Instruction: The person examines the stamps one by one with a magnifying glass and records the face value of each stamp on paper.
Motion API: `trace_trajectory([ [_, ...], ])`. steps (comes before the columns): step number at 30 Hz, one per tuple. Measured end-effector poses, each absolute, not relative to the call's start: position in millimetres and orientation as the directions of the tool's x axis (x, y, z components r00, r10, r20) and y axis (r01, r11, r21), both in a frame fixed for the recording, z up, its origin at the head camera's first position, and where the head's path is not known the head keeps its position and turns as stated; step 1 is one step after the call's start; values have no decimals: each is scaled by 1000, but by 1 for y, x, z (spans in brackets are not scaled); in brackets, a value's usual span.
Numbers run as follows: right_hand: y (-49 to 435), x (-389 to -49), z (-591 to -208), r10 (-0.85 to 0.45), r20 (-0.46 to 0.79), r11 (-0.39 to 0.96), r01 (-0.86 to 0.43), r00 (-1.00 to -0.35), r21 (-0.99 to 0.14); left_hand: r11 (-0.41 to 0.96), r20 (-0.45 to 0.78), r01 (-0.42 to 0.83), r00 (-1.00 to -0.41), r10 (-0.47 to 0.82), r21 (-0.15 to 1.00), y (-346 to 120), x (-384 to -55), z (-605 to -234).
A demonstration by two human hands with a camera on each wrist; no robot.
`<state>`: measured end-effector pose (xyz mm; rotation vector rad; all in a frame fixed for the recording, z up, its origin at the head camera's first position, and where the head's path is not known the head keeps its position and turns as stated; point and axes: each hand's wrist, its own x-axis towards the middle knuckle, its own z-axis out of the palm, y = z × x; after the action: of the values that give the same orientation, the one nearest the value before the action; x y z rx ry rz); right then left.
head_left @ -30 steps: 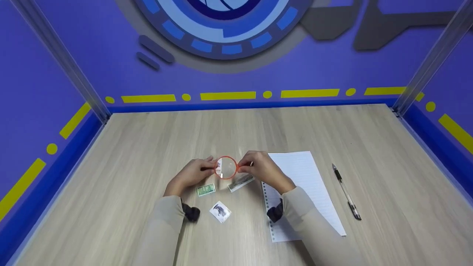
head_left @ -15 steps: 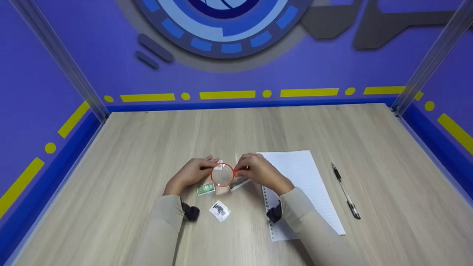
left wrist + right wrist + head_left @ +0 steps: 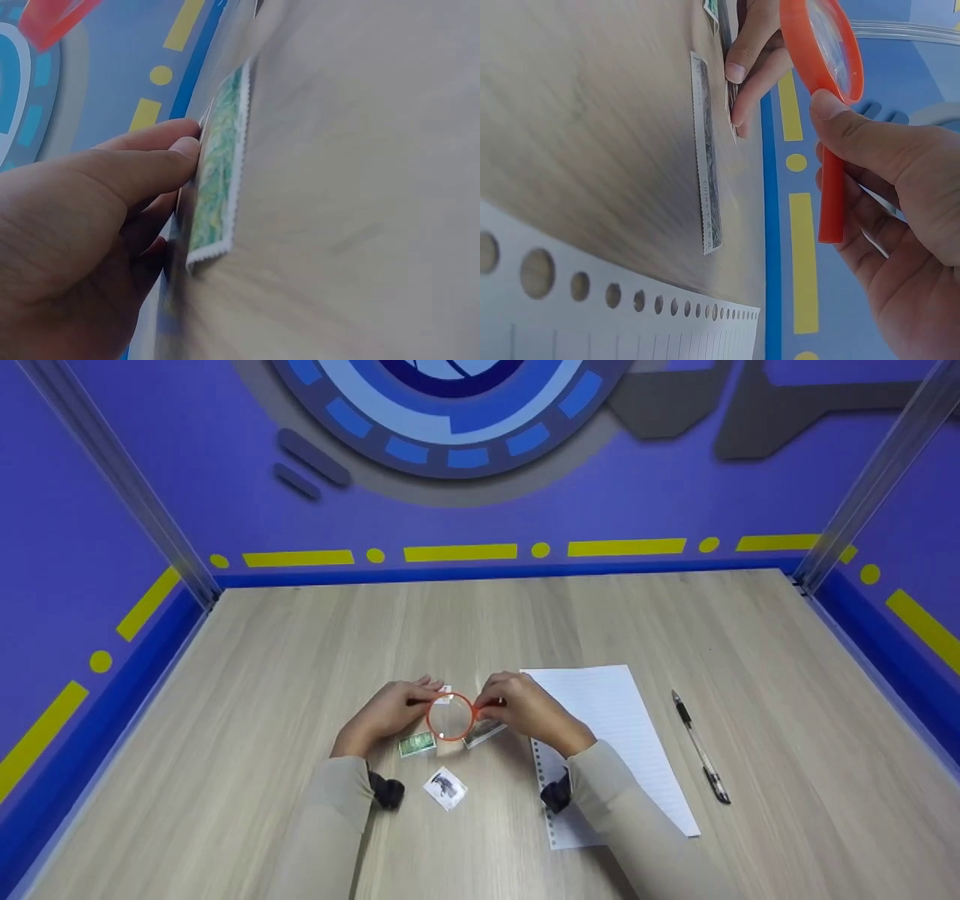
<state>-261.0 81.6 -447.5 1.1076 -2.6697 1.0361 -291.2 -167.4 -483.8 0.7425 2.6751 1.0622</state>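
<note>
My right hand [image 3: 531,711] grips the orange handle of a magnifying glass [image 3: 832,199], thumb along it near the round frame. Its clear lens [image 3: 450,717] hovers above the table by my left fingertips. Between thumb and fingers, my left hand [image 3: 384,712] pinches a small stamp [image 3: 445,697], seen edge-on in the right wrist view and mostly hidden by the fingers. Just below that hand lies a green stamp [image 3: 417,745], large in the left wrist view. A long dark stamp [image 3: 707,161] lies under the right hand. Nearer the person is a white stamp with a dark figure [image 3: 446,788].
A lined sheet of paper with punched holes [image 3: 611,735] lies under the right forearm. Further right, a clear pen with a black grip [image 3: 700,746] rests on the wooden table [image 3: 300,660]. Blue-purple panels [image 3: 480,521] enclose the back and sides.
The right hand has brought the magnifying glass slightly left and toward the person, mostly in the first half second. The left hand stays almost still with its stamp.
</note>
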Motion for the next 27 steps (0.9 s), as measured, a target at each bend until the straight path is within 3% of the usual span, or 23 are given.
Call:
trace_trajectory([
  [9, 83, -262, -449, -600, 303, 518, -648, -740, -558, 623, 38, 400, -860, 510, 672, -166, -292, -483],
  [27, 83, -261, -448, -573, 303, 533, -627, -762, -568, 621, 4, 310, -896, 443, 720, -164, -292, -485],
])
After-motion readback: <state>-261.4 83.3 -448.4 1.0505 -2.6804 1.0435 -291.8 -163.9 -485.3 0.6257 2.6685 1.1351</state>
